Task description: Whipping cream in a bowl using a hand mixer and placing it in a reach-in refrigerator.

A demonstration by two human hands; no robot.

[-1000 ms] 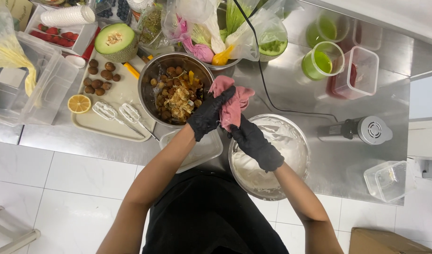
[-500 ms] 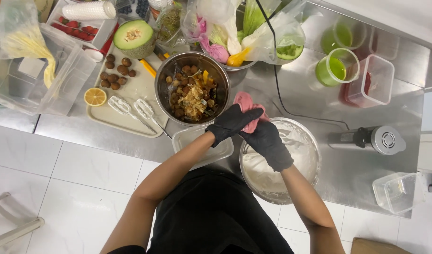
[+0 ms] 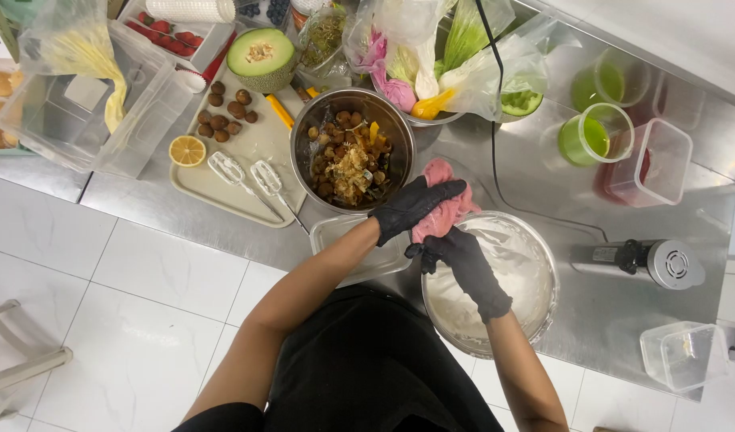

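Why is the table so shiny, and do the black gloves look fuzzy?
In the head view, the steel table mirrors the overhead light and the green cups, so it shows pale glare. The left hand and right hand, both gloved, grip the pink cloth and look fairly sharp; their dark creases are hard to make out.

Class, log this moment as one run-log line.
left hand: on pink cloth | right hand: gripping cloth | below: bowl of white cream

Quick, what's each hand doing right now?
Left hand: closed on the pink cloth.
Right hand: gripping the same pink cloth from below.
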